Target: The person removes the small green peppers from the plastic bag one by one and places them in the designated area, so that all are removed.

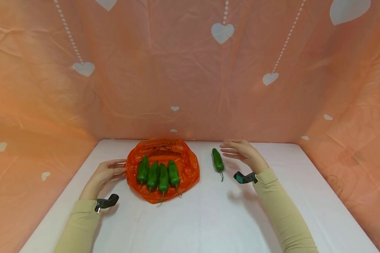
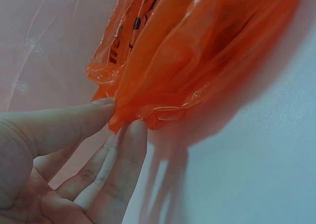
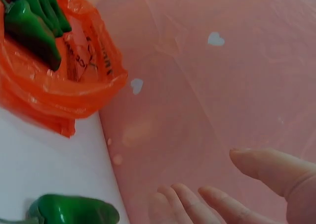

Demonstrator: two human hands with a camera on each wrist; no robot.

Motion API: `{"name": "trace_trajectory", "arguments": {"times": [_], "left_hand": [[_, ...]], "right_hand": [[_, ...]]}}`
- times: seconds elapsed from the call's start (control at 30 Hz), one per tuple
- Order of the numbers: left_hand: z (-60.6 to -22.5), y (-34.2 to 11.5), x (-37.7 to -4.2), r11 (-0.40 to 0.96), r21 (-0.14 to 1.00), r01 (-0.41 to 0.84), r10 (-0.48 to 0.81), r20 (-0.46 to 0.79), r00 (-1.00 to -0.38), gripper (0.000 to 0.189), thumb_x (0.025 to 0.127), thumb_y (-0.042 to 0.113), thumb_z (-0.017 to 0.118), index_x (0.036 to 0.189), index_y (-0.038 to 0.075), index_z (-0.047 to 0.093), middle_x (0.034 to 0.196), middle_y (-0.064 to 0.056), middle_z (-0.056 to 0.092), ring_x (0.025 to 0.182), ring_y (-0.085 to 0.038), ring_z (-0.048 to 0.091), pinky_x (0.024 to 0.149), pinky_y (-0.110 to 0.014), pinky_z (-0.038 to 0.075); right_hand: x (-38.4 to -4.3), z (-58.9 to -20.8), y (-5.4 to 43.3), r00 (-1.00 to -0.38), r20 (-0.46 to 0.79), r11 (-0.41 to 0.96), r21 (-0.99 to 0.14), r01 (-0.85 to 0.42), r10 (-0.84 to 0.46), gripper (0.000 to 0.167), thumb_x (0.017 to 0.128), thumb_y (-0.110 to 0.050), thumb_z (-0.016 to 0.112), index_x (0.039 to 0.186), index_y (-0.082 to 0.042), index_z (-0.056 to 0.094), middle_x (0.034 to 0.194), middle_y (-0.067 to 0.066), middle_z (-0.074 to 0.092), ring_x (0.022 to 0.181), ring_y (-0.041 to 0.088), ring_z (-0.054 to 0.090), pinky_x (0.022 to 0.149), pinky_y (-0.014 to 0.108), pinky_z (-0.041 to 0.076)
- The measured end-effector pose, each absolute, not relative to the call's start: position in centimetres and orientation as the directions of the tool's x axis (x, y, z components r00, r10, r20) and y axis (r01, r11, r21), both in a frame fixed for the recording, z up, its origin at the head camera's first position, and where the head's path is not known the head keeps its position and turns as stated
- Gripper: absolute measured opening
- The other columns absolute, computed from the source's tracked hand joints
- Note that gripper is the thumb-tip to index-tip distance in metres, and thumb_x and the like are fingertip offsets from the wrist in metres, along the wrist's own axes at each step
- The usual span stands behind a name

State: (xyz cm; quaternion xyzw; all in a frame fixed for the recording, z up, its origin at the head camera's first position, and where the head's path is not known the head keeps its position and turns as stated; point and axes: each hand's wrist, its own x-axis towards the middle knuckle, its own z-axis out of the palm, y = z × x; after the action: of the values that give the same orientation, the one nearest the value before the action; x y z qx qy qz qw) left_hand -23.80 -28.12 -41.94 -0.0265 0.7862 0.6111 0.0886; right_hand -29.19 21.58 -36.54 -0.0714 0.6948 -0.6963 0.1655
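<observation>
An orange plastic bag [image 1: 190,168] with dark printing lies spread on the white table, several green peppers [image 1: 163,178] side by side on it, stems toward the front. My left hand [image 1: 109,173] is at the bag's left edge; in the left wrist view its thumb and forefinger pinch the gathered plastic [image 2: 128,108]. One more green pepper [image 1: 218,160] lies alone on the table to the bag's right. Just right of that pepper is my right hand [image 1: 242,153], fingers extended and holding nothing. In the right wrist view its thumb [image 3: 266,167] stands apart from the fingers.
The white table [image 1: 196,225] is enclosed by peach-coloured sheeting [image 1: 190,88] with white hearts at the back and both sides. A dark wrist device [image 1: 107,202] sits on the left wrist, another dark device [image 1: 245,178] on the right.
</observation>
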Motion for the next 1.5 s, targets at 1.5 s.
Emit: {"name": "trace_trajectory", "arguments": {"times": [1.5], "left_hand": [[-43.0, -28.9, -24.4, 0.065, 0.985, -0.160, 0.126, -0.168, -0.978, 0.060, 0.093, 0.000, 0.059, 0.142, -0.014, 0.028, 0.110, -0.011, 0.064, 0.086, -0.017, 0.068, 0.085, -0.038, 0.054]], "right_hand": [[-27.8, -39.7, 11.0, -0.821, -0.223, 0.084, -0.974, 0.210, -0.525, 0.045, 0.098, -0.013, 0.055, 0.132, 0.015, 0.045, 0.127, 0.032, 0.052, 0.116, 0.041, 0.053, 0.097, 0.046, 0.046]]}}
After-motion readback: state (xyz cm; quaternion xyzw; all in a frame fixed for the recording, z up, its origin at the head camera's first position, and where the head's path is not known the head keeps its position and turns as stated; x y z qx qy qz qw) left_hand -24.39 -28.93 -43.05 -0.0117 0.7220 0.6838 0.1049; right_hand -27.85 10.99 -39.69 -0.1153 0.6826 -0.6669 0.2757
